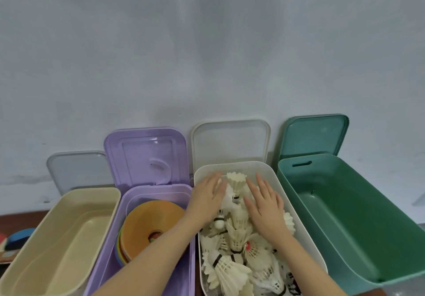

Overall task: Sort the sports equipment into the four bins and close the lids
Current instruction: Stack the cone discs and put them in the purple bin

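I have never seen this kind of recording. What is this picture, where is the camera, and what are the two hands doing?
There is no machine here. A person wears a camera on the head, looking down at their own bare hands. Four open bins stand in a row with lids raised: cream bin, purple bin holding flat orange discs, white bin full of shuttlecocks, and green bin. The left hand and right hand lie flat-fingered over the shuttlecocks, gripping nothing.

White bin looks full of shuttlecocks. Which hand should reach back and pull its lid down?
Probably the right hand. It lies open over the shuttlecocks inside the white bin, straight below the white lid leaning on the wall. The left hand crosses in over the purple bin.
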Tool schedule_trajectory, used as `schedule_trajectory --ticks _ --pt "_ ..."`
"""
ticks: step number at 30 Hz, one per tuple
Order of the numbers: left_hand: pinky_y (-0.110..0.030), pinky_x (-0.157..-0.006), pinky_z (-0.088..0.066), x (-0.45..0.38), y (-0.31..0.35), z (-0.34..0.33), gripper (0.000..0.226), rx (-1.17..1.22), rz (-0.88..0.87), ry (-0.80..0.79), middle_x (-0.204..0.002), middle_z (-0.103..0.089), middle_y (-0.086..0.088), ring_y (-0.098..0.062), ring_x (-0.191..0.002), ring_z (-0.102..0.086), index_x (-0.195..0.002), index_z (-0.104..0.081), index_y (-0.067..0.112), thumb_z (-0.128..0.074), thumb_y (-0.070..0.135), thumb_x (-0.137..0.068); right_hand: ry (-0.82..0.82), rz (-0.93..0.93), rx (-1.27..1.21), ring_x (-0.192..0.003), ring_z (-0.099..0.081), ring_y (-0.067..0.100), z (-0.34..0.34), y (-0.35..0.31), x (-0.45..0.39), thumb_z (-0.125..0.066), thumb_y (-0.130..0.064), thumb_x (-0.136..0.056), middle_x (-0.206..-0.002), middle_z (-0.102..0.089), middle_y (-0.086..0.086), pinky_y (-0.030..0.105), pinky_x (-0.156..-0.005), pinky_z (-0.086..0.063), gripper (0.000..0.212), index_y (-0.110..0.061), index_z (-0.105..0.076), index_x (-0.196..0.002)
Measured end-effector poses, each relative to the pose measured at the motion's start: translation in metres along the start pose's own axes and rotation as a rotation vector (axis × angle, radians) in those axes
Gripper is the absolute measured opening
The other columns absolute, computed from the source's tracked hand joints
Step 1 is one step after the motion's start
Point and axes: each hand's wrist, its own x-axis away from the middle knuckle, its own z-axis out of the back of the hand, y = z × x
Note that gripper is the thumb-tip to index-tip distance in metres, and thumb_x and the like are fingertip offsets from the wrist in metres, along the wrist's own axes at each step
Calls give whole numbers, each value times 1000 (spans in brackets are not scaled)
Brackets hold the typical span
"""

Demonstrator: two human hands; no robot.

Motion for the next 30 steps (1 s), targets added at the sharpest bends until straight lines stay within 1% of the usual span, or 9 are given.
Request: schedule_trajectory --ticks 2,4,6,9,12,16,21,24,30 --pt "-31 -112 -26 2 -3 -2 44 -116 -96 -45 -144 -41 6 -8 -134 -32 -140 -40 23 -34 39 -99 -20 55 15 -141 9 2 -2 0 1 2 -75 -80 -151 10 -20 27 -111 8 72 -47 -10 -145" --pt "-32 -114 -22 6 -2 -1 49 -100 -119 -85 -147 -37 7 -6 -137 -27 -142 -36 24 -30 45 -98 -28 57 35 -140 10 3 -4 3 -1 3 -79 -78 -151 10 -19 30 -112 6 75 -47 -9 -145" --pt "-32 -116 -15 10 0 -2 57 -205 -129 -152 -152 -27 7 -7 -140 -19 -146 -28 26 -23 52 -95 -47 21 58 -141 9 5 -7 6 -4 10 -79 -75 -152 10 -17 33 -114 4 81 -46 -9 -146" --pt "-37 -117 -8 6 -5 -9 56 -489 -9 -226 -156 -17 3 -14 -143 -10 -149 -14 24 -15 48 -99 -132 -59 99 -144 7 9 -8 13 -11 6 -65 -87 -156 6 -12 36 -114 5 65 -42 -8 -147" --pt "-41 -117 -3 3 -6 -17 57 -637 84 -290 -157 -12 -2 -17 -144 -4 -150 -7 21 -11 46 -99 -252 -116 131 -144 9 11 -12 17 -14 -6 -50 -98 -158 5 -8 40 -116 6 52 -37 -5 -148" --pt "-41 -117 0 0 -1 -18 60 -665 100 -362 -158 -7 -2 -18 -145 -1 -150 -4 21 -10 50 -98 -266 -124 65 -144 6 12 -10 16 -17 -7 -48 -99 -158 -2 -9 39 -116 6 51 -36 -13 -148" --pt "-39 -116 -12 15 10 5 68 -489 117 -187 -156 -15 -4 -22 -142 -15 -149 -12 22 -22 59 -93 -130 -127 -71 -144 -6 12 13 3 -9 -12 -49 -99 -157 -13 -9 38 -115 0 51 -35 -27 -145" --pt "-36 -115 -15 36 22 21 62 -516 60 -126 -154 -21 -3 -19 -140 -21 -148 -19 22 -25 54 -95 -46 -72 -2 -142 -14 14 28 -7 7 -19 -51 -98 -155 -19 -10 38 -114 -3 49 -35 -32 -143" --pt "-30 -109 -20 76 38 51 50 -608 -35 -22 -149 -33 0 -16 -135 -31 -143 -32 19 -31 40 -98 61 58 -37 -132 -34 18 43 -21 49 -42 -32 -97 -142 -43 -4 34 -110 -16 39 -25 -47 -135"
